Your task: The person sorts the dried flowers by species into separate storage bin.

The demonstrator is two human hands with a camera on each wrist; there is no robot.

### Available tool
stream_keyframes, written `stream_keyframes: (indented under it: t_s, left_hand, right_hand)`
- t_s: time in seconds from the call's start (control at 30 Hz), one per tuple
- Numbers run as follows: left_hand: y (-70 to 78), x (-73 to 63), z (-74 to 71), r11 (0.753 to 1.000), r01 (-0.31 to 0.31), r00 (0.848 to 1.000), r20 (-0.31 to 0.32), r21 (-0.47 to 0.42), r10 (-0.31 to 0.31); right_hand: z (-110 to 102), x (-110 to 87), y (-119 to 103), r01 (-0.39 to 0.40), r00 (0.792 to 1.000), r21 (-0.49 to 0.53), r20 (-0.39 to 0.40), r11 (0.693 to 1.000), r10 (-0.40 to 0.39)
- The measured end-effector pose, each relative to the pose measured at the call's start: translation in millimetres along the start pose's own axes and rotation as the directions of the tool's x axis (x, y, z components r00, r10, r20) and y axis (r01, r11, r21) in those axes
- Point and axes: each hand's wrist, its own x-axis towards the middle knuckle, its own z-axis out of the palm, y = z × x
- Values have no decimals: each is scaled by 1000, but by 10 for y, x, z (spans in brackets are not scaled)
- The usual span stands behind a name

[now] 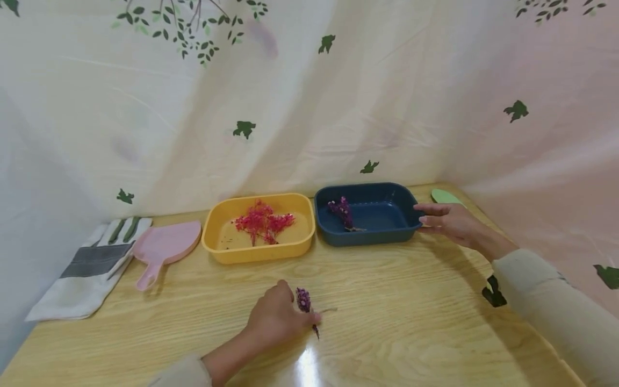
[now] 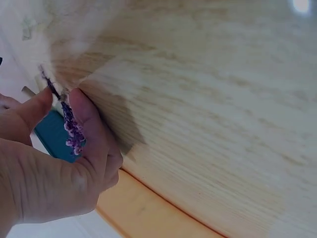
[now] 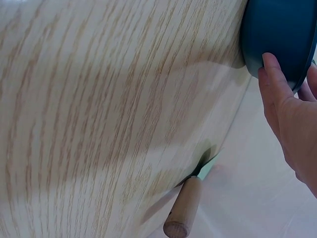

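Observation:
In the head view, my left hand [image 1: 276, 317] pinches a small sprig of purple dried flowers [image 1: 303, 300] low over the table. The left wrist view shows its stem between thumb and forefinger, blossoms [image 2: 73, 130] lying against the palm side. At the right end of a dark blue tray [image 1: 369, 240], my right hand [image 1: 452, 223] holds the rim, with fingers on both sides of the wall. Another purple sprig [image 1: 342, 212] lies in the left part of that tray. Pinkish-red dried flowers [image 1: 261, 220] lie in the yellow tray [image 1: 261, 255] beside it.
On the left, a pink dustpan-shaped board [image 1: 166, 239] lies beside a grey-and-white cloth [image 1: 92, 269] with green-handled tools [image 1: 123, 230]. A green-bladed tool [image 1: 444, 196] with a wooden handle [image 3: 183, 208] lies by the right edge. A leaf-printed curtain [image 1: 300, 107] hangs behind the table.

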Motion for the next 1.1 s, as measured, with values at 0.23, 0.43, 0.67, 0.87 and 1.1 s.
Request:
stream_keyframes:
  t_s: [0.23,0.43,0.67,0.87,1.1]
  left_hand:
    - [-77,34,-41,986,-158,987,30,-59,160]
    - [-144,35,-60,945,-263,964,-7,-195,267]
    - [-39,38,-79,879,-109,979,101,-465,175]
    - [125,41,-116,785,18,986,142,-619,90]
    - [382,145,-201,766,65,984,169,-640,58]
  right_hand:
    - [-14,6,10,-2,1000,19,1,1000,2]
    - [-28,12,12,1,1000,18,-2,1000,-1]
    - [-30,13,22,1,1000,8,-5,1000,-1]
    - [-30,16,27,3,1000,15,-12,1000,-3]
    - [-19,3,22,9,1000,16,-7,1000,-9]
